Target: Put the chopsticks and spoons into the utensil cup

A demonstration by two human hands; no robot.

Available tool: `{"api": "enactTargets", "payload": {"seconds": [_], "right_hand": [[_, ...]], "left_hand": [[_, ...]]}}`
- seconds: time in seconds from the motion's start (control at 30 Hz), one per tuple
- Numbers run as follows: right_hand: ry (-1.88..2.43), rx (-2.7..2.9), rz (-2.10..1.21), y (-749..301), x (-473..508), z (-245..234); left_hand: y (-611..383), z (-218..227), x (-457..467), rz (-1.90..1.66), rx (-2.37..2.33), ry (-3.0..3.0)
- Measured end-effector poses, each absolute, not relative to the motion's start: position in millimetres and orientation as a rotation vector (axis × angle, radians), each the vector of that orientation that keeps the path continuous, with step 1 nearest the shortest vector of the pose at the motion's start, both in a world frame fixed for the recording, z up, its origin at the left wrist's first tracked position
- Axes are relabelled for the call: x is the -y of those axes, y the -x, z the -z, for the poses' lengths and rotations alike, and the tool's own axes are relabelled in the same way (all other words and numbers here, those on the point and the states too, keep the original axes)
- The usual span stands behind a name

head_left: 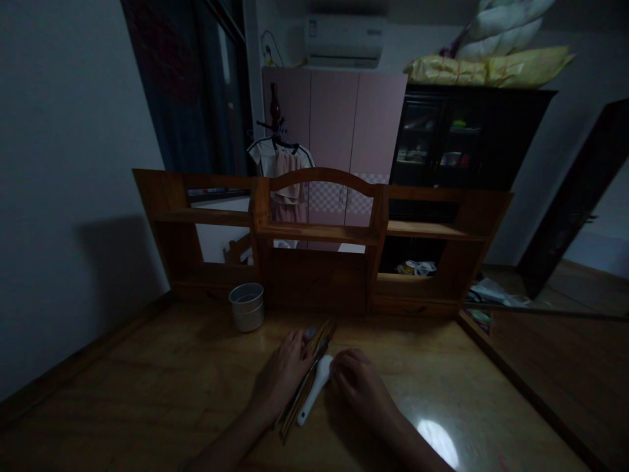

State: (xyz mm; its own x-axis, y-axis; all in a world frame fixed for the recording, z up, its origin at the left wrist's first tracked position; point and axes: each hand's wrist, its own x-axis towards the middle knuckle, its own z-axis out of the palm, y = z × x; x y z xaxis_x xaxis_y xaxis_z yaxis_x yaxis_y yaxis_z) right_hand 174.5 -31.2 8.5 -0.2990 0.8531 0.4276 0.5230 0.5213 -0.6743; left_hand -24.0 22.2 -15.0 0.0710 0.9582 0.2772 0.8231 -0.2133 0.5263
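Observation:
On the wooden tabletop lies a slanting bundle of chopsticks [289, 419], with a darker, thin-handled utensil [322, 349] among them. My left hand [284, 370] is closed around the bundle's left side, thumb over the sticks. A white soup spoon [310, 393] lies along their right side, bowl end away from me. My right hand [358, 383] is curled beside that bowl, fingertips at its edge; what they pinch, if anything, is hidden. Just past my left fingers shows a small greyish piece [309, 333], too dim to name. A round metal cup [247, 308] stands upright, beyond my left hand.
A low wooden shelf unit [319, 231] runs along the table's far side. The wall [73, 196] borders the table at left, and a raised wooden edge [521, 380] at right. Light reflects off the tabletop [472, 367] near my right forearm. The room is dim.

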Motion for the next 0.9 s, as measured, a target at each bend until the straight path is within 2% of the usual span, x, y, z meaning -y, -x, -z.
{"api": "enactTargets", "payload": {"seconds": [0.3,0.63,0.9], "right_hand": [[1.120,1.985,-0.529,-174,31,-6],[1.025,2.072,-0.576,-170,36,-18],[1.057,2.085,-0.602,-171,39,-16]], "left_hand": [[24,21,-27,-0.872,-1.737,-2.114],[21,3,-13,-0.810,-1.873,-2.146],[25,16,-18,-0.846,-1.791,-2.241]]}}
